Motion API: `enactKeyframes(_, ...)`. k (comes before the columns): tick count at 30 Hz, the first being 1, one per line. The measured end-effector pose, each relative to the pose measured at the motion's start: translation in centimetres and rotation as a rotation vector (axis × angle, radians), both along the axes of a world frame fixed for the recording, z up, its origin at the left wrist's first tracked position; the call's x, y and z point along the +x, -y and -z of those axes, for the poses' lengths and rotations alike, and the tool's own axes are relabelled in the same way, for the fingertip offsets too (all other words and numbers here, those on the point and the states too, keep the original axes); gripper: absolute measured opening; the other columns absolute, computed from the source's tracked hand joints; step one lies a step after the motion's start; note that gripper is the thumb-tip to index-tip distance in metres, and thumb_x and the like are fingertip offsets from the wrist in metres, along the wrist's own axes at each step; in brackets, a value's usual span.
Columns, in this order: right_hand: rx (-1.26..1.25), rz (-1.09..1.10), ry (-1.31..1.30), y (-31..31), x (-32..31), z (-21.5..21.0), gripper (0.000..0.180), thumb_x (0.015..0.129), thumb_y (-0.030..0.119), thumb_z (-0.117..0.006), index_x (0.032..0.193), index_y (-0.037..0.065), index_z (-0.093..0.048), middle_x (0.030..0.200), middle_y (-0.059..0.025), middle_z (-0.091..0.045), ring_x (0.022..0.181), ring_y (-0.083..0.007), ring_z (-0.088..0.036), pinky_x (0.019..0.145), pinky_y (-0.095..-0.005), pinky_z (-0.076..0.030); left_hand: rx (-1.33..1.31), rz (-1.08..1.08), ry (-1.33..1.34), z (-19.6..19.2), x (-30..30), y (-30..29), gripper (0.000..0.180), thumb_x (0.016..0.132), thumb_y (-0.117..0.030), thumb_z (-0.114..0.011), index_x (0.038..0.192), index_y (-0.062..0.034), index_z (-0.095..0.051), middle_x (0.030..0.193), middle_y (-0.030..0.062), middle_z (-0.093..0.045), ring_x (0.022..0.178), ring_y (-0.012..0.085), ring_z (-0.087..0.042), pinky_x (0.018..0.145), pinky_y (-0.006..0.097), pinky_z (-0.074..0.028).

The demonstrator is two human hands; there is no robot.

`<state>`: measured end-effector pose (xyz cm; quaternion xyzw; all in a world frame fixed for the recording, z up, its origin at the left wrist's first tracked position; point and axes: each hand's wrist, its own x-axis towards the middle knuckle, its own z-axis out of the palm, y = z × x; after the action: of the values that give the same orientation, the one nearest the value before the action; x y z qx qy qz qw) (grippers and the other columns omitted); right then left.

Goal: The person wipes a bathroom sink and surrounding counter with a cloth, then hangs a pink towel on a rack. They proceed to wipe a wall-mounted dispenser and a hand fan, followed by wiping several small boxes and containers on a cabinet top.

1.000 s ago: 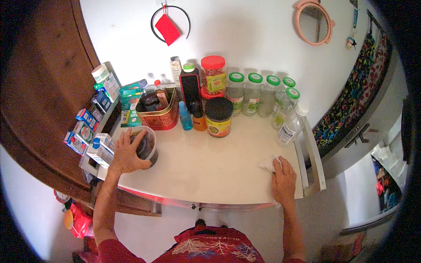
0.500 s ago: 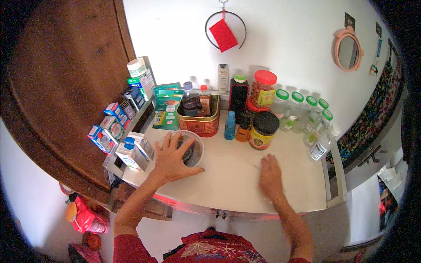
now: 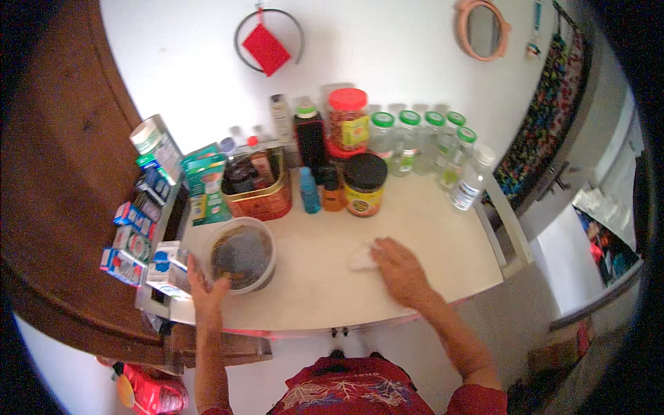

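Observation:
My left hand (image 3: 207,289) is at the left side of a round translucent plastic tub (image 3: 270,266) with something dark in it. Its fingers are apart, with the thumb near the tub's front rim; whether it presses on the tub is hard to tell. On the cream tabletop, right of centre, my right hand (image 3: 402,274) lies palm down. A small white cloth (image 3: 362,258), blurred, sticks out from under its fingertips. Beyond that hand stands a jar with a black lid (image 3: 365,185).
Along the back stand a red-gold tin (image 3: 259,205) with bottles, a blue spray bottle (image 3: 310,192), a red-lidded jar (image 3: 348,124) and several green-lidded glass jars (image 3: 408,145). A clear bottle (image 3: 472,181) is at the right edge; small boxes (image 3: 168,266) line the left.
My left hand has gone from over the tub to its left side, uncovering the contents. My right hand has moved nearer the front edge, and white cloth now shows at its fingertips. The view has shifted right.

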<state>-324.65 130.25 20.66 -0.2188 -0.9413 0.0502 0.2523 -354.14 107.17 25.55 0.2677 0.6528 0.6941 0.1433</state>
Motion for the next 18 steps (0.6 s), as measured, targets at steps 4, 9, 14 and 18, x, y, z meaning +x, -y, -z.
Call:
enactKeyframes(4, 0.055, 0.323, 0.019, -4.1, 7.2, -0.6, 0.031, 0.085, 0.01, -0.047, 0.114, 0.003, -0.052, 0.127, -0.016, -0.047, 0.118, -0.0352, -0.044, 0.099, -0.0453, -0.034, 0.006, 0.212, 0.121, -0.8, -0.4, -1.5, 0.072, 0.073, -0.01, -0.063, 0.135, 0.0017, -0.03, 0.13, 0.0171, -0.041, 0.115, 0.0261, -0.044, 0.101, 0.036, -0.033)
enactKeyframes(9, 0.001, 0.54, -0.031, -4.5, 9.3, -0.5, 0.031, 0.082, 0.007, -0.048, 0.112, 0.002, -0.054, 0.125, -0.0159, -0.048, 0.114, -0.0381, -0.043, 0.097, -0.0467, -0.035, -0.058, 0.201, -0.006, -1.0, 3.3, -2.5, 0.063, 0.075, -0.013, -0.061, 0.13, 0.0044, -0.036, 0.124, 0.0157, -0.046, 0.114, 0.0246, -0.045, 0.1, 0.035, -0.034)
enactKeyframes(14, 0.006, 0.159, -0.001, 1.4, 8.4, -1.1, 0.032, 0.079, 0.006, -0.048, 0.111, 0.0, -0.054, 0.127, -0.0163, -0.048, 0.115, -0.0364, -0.044, 0.096, -0.0451, -0.036, -0.047, 0.316, 0.136, -0.7, 9.8, -5.4, 0.065, 0.076, -0.006, -0.06, 0.133, 0.0007, -0.03, 0.126, 0.0153, -0.043, 0.115, 0.0242, -0.045, 0.1, 0.036, -0.035)
enactKeyframes(18, 0.009, 0.139, 0.028, -0.4, 12.1, -1.0, 0.038, 0.078, 0.002, -0.049, 0.115, 0.003, -0.053, 0.126, -0.0148, -0.048, 0.115, -0.0346, -0.046, 0.096, -0.0445, -0.036, -0.087, 0.544, 0.172, -1.6, 15.9, -8.8, 0.068, 0.078, -0.005, -0.061, 0.135, -0.0029, -0.024, 0.127, 0.0151, -0.041, 0.115, 0.024, -0.045, 0.097, 0.036, -0.039)
